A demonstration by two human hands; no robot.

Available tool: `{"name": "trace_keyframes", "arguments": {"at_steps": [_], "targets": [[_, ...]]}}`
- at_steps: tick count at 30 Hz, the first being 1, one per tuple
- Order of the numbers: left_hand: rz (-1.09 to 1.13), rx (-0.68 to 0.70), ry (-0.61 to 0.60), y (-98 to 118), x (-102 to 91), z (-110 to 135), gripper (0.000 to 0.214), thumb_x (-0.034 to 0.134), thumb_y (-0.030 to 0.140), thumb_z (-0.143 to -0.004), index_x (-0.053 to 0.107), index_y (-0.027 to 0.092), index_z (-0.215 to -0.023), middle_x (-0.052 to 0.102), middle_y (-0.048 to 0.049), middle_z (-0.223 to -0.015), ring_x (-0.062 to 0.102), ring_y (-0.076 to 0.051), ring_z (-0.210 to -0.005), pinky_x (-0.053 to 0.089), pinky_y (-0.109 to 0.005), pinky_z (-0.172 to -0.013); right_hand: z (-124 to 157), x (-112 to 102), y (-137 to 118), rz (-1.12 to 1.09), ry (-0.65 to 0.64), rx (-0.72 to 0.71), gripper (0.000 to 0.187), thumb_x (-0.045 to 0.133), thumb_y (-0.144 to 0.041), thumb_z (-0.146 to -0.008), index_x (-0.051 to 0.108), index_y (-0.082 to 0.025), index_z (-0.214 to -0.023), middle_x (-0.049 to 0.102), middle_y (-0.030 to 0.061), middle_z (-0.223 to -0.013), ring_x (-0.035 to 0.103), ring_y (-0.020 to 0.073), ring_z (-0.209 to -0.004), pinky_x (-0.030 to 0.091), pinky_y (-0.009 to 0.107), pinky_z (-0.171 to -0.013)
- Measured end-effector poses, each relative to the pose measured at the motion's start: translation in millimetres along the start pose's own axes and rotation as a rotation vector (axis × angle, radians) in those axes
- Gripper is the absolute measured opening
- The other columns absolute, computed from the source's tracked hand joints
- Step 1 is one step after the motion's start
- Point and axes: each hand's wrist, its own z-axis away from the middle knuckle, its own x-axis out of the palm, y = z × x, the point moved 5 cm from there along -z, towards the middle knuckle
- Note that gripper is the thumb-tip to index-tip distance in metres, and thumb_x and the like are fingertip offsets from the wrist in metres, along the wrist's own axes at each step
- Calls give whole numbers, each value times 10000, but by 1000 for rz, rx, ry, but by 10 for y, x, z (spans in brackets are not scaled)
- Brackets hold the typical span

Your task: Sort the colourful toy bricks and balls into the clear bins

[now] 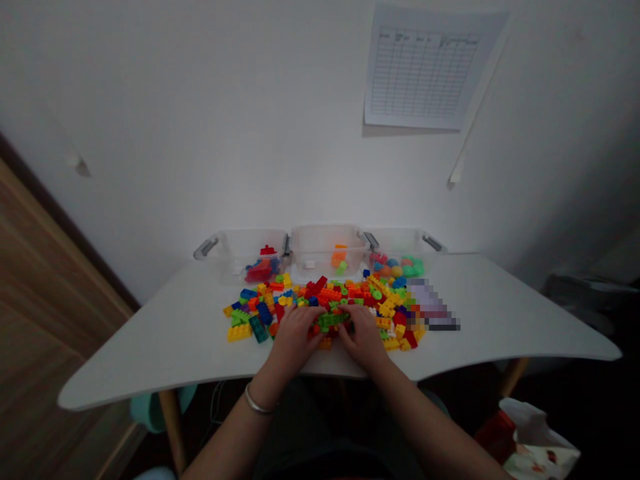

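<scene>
Left hand (296,331): is pinching the left end of the bright green, studded plastic piece (331,321) between thumb and fingers.
Right hand (362,333): is pinching its right end; fingers are hiding the exact contact points.
Green piece: is sitting between the two hands, at the near-middle of the brick pile. One brick or several joined, can't tell.
Two-ended hold: is probably keeping a small, knobbly part level; one hand alone would likely be letting it twist.
Brick pile: loose red, yellow, orange, blue and green plastic bricks (240,333) are lying in a low, wide spread around both hands, likely keeping most colours visible and reachable.
Brick shapes: mostly blocky, hard-edged, studded on top; a few round lime pieces are showing among them.
Bins: three clear, box-shaped plastic bins (321,235) with grey end clips are standing in a row behind the pile, probably there so the hands are getting the near space.
Left bin load: red and blue pieces (261,269).
Middle bin load: orange and lime pieces (339,256).
Right bin load: rounded pink, blue, yellow and green pieces (412,267).
Pixelated flat rectangle (431,301): is lying at the pile's right edge; identity unreadable.
Surface: smooth, matt white tabletop (150,357) is carrying everything.
</scene>
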Motion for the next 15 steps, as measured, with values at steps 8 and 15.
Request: {"name": "trace_keyframes", "arguments": {"at_steps": [8, 15], "targets": [[24, -32, 5, -54, 37, 10, 413, 577, 151, -807, 561, 217, -1214, 688, -64, -1097, 616, -225, -1052, 425, -455, -1011, 12, 49, 48, -15, 24, -3, 378, 593, -258, -815, 555, -181, -1184, 648, 119, -1098, 607, 259, -1015, 498, 460, -906], [127, -113, -16, -34, 73, -17, 457, 584, 201, -800, 552, 250, -1254, 679, -72, -1143, 631, -235, -1032, 494, -407, -911, 24, 91, 147, -143, 78, 45, 366, 615, -225, -815, 558, -232, -1176, 650, 82, -1077, 635, 219, -926, 544, 416, -832]]}}
